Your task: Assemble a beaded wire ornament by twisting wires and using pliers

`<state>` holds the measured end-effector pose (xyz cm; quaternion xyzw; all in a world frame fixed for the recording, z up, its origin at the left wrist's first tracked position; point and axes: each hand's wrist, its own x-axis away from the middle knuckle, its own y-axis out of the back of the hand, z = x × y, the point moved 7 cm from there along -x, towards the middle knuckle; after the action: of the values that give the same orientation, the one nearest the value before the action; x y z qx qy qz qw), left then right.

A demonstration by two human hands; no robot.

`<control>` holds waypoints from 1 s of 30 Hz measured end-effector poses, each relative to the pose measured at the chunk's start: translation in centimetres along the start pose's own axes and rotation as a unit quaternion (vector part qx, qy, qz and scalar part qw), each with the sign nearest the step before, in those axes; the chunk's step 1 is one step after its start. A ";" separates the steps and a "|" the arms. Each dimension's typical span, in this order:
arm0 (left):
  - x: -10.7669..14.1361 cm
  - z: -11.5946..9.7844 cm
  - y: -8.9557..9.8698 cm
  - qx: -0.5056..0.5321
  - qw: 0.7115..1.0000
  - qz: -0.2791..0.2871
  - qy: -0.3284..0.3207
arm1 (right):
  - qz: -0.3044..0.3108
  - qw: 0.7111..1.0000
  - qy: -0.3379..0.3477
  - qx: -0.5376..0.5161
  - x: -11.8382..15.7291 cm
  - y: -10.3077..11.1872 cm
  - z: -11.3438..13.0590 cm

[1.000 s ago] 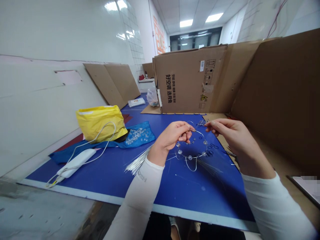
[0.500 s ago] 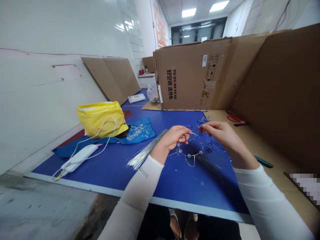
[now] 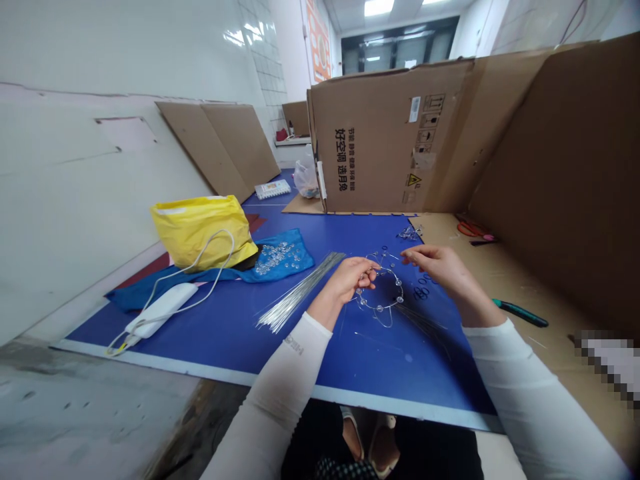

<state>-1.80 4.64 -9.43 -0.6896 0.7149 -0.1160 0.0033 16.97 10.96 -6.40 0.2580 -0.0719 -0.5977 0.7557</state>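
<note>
My left hand (image 3: 353,279) is closed in a pinch on a wire ring strung with clear beads (image 3: 380,308), which hangs just above the blue tabletop. Thin wire ends stick out around the ring. To its right, my right hand (image 3: 431,261) has thumb and forefinger pressed together; whatever is between the tips is too small to make out. Several dark rings (image 3: 423,291) lie beneath my right hand. Beside my left forearm rests a bundle of straight silvery wires (image 3: 300,292).
Loose clear beads (image 3: 280,257) lie on a blue cloth (image 3: 306,248) near a yellow bag (image 3: 205,230). A white power strip (image 3: 163,310) with its cable is at left. Rightward are orange-handled scissors (image 3: 470,229) and a green-black tool (image 3: 523,312). A large cardboard box (image 3: 380,147) stands behind.
My right hand has shifted slightly away from the left, widening the gap between the fingertips. The ring stays in my left hand and is slightly turned. The camera view has tilted downward a little.
</note>
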 end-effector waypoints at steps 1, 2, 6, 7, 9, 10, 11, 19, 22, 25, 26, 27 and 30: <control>0.0 0.1 0.0 0.000 1.000 -0.001 -0.001 | -0.002 1.000 0.005 0.000 0.1 -0.1 0.0; 0.0 0.1 0.1 0.000 1.000 -0.002 -0.002 | -0.005 1.000 0.012 -0.001 0.1 -0.2 0.0; 0.1 0.1 0.2 0.000 1.000 -0.008 -0.005 | -0.013 0.999 0.041 0.003 0.1 -0.4 0.5; 0.1 0.1 0.2 0.000 1.000 -0.008 -0.006 | -0.014 0.999 0.048 0.005 0.1 -0.4 0.6; 0.2 0.1 0.1 -0.001 1.000 -0.007 -0.010 | -0.016 0.998 0.059 0.012 0.1 -0.5 0.9; 0.2 0.1 0.1 -0.001 1.000 -0.005 -0.012 | -0.017 0.998 0.064 0.015 0.1 -0.5 1.0; 0.3 0.1 0.0 -0.002 1.000 -0.004 -0.015 | -0.018 0.997 0.069 0.019 0.2 -0.6 1.1; 0.4 0.1 -0.3 -0.012 1.000 -0.001 -0.020 | -0.030 0.995 0.087 0.042 0.3 -1.0 1.1; 0.4 0.1 -0.4 -0.015 1.000 -0.001 -0.017 | -0.029 0.994 0.090 0.047 0.3 -1.1 0.9; 0.5 0.1 -0.5 -0.017 1.000 0.003 -0.016 | -0.027 0.994 0.093 0.047 0.3 -1.2 0.7; 0.5 0.1 -0.5 -0.018 1.000 0.004 -0.016 | -0.025 0.994 0.094 0.045 0.3 -1.3 0.7; 0.5 0.1 -0.4 -0.020 1.000 0.004 -0.016 | -0.024 0.994 0.094 0.042 0.2 -1.4 0.6; 0.4 0.2 -0.3 -0.028 0.999 0.005 -0.015 | -0.017 0.995 0.090 0.029 0.2 -1.7 0.5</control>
<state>-1.44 4.25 -9.49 -0.6875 0.7211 -0.0857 -0.0042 15.31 10.31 -6.85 0.3341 -0.0163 -0.5826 0.7408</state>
